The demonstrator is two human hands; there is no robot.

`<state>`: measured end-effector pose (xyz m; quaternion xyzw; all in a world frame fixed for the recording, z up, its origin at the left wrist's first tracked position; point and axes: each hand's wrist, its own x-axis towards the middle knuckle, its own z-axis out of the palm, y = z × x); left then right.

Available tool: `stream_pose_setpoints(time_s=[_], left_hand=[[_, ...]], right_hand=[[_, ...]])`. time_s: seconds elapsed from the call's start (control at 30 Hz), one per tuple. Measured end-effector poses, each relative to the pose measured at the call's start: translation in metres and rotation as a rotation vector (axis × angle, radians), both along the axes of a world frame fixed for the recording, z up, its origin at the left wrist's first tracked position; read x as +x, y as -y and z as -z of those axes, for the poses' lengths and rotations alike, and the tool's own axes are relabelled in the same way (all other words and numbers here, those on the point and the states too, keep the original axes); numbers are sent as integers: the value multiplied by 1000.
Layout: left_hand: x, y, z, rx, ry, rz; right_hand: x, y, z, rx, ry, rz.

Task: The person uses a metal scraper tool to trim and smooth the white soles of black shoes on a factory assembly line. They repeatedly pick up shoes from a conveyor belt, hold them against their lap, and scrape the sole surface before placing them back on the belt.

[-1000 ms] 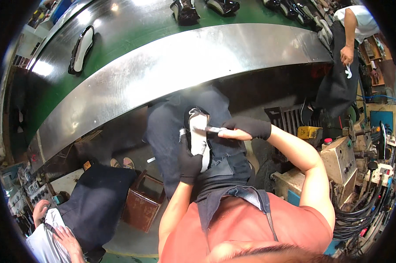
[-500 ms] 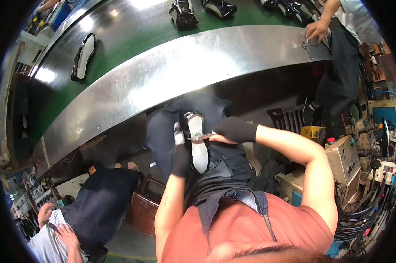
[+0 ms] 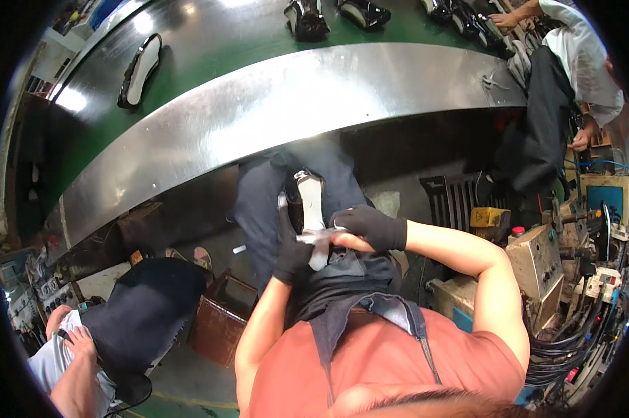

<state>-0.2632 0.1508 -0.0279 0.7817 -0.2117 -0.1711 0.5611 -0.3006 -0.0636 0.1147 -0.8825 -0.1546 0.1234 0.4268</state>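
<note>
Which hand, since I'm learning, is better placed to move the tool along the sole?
Probably the right hand: it holds the blurred tool over the sole; the left hand lies along its left side.

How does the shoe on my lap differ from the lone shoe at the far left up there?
Your left hand and right hand are at the lap shoe; no hand touches the lone shoe. A blurred tool crosses the lap shoe's sole; the lone shoe's sole is uncovered. Both show pale soles and dark uppers.
</note>
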Motion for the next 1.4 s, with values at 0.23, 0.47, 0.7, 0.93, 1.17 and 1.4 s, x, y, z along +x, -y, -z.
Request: stream_pose_setpoints(time_s=[0.23, 0.47, 0.7, 0.93, 1.17, 1.4], left_hand=[[-72, -40, -46, -848, -1331, -134], [-63, -1, 5, 13, -86, -324], [-57, -28, -30, 41, -329, -3], [-51, -29, -38, -62, -279, 115], [-26, -67, -74, 258, -18, 198], [55, -50, -171, -271, -203, -214]], right_hand=[[-62, 12, 42, -9, -495, 143], [-53, 23, 20, -72, -432, 95], [-15, -38, -31, 11, 59, -260], [-38, -40, -10, -130, 153, -299], [-48, 25, -2, -279, -259, -88], [-74, 29, -38, 6, -277, 173]])
